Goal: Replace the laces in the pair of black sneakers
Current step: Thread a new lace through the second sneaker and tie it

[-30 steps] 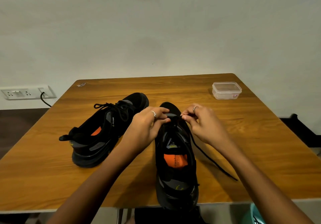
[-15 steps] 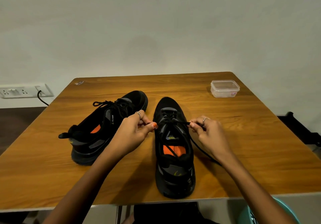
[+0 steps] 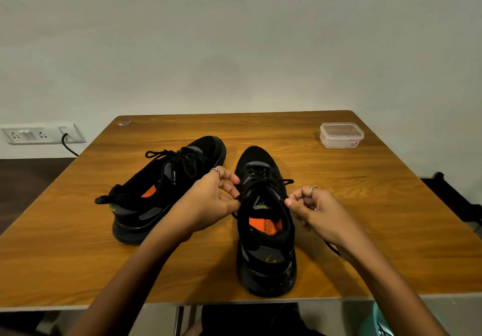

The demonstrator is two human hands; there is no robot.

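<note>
Two black sneakers (image 3: 263,218), two hands (image 3: 208,200), one tub (image 3: 341,135)

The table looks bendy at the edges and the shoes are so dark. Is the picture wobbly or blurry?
In the head view, the wide lens bows the table; focus is fairly sharp, since the near sneaker shows its orange insole print; soft light leaves faint shadows under both hands, and black laces blend into black fabric.

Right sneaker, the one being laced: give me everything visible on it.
The right sneaker is black, with grey panels, an orange insole and a small yellow-green mark at the heel. It stands upright on the table, toe toward the wall, heel near the front edge. Its black lace crosses the upper eyelets. The left hand and right hand each pinch a lace end at its sides.
</note>
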